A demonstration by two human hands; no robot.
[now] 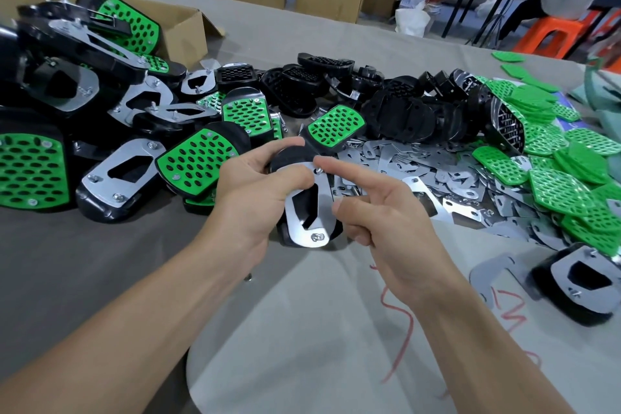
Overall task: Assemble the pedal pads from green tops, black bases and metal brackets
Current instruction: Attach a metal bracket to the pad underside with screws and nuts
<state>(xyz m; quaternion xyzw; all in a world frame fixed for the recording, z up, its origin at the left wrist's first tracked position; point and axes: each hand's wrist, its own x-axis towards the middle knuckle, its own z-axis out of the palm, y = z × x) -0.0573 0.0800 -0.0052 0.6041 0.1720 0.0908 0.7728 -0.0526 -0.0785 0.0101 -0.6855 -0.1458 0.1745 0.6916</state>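
My left hand (258,185) grips a pedal pad (311,208) held bottom side up above the table, its metal bracket (307,228) facing me on the black base. My right hand (379,212) is beside it, index finger stretched to the screw at the bracket's upper end, thumb near the bracket's edge, other fingers curled. A nut sits at the bracket's lower end. Loose metal brackets (420,171) lie behind, black bases (403,111) further back, green tops (564,178) at right.
Finished pads (111,131) are heaped at left, spilling from a cardboard box (181,30). One more pad (581,282) lies bottom up at right beside a single bracket (490,276). Cartons stand behind the grey table (100,262); an orange stool (554,33) is far right.
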